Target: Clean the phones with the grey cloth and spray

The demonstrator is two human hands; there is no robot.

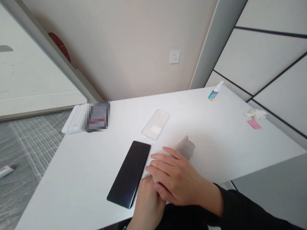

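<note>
My right hand (176, 179) is laid across my left hand (148, 199), its fingers stretched out and pointing left. The fingers of my left hand are hidden beneath it, so whether they hold anything does not show. Just beyond my right hand lies a soft grey thing (186, 147), perhaps a cloth or small pouch, partly covered by the hand. To the left of both hands a smartphone (129, 174) with a dark screen rests flat on the white table. A clear phone case (155, 124) lies farther back.
At the table's back right stands a small white bottle (214, 93) with a blue and yellow label. Crumpled tissue (257, 114) and a pink slip (254, 124) lie near the right edge. A white ridged object (76, 119) and a blurred-out dark item (98, 116) sit at the back left corner.
</note>
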